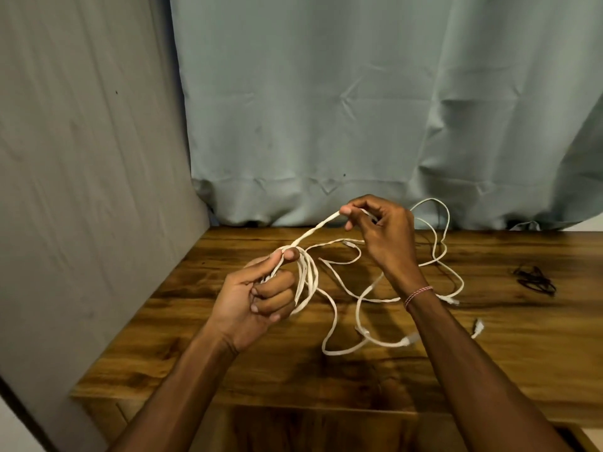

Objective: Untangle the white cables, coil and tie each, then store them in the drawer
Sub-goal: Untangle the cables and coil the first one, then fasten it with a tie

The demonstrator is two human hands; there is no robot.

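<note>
Left hand [261,298] grips part-wound coil [308,278]; right hand [385,236] pinches its strand [316,229]. Loose cables [378,300] at 3 o'clock; tying, storing pending.

1. Near and front-left parts of the table [202,363]: bare wood, open passage.
2. Middle to right of centre: loose white cables [378,300] sprawl in loops, barring a low sweep.
3. Above the table, a taut strand [313,231], pinched by the left hand [261,295] and right hand [381,230], bars the gap between them.
4. Far right: black ties [535,280], bare wood around them.
5. Left and rear: grey panel [81,158] and curtain [359,109] close the sides.
</note>
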